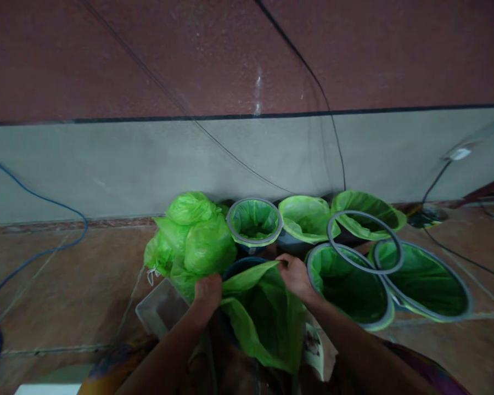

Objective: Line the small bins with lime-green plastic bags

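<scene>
A green bin liner hangs with its mouth spread between my two hands. My left hand grips its rim on the left, and my right hand pinches the rim at the right. Beneath and behind the liner shows the dark blue rim of a bin; how far the liner sits inside it is hidden. Just beyond stands a bin with a grey ring over its green liner. Left of it, tied green plastic bags are piled close to my left hand.
Several green-lined bins stand at the right, among them one ringed bin by my right forearm. A loose grey ring lies across them. At the left are a clear plastic tub and a blue hose. Behind rises the wall.
</scene>
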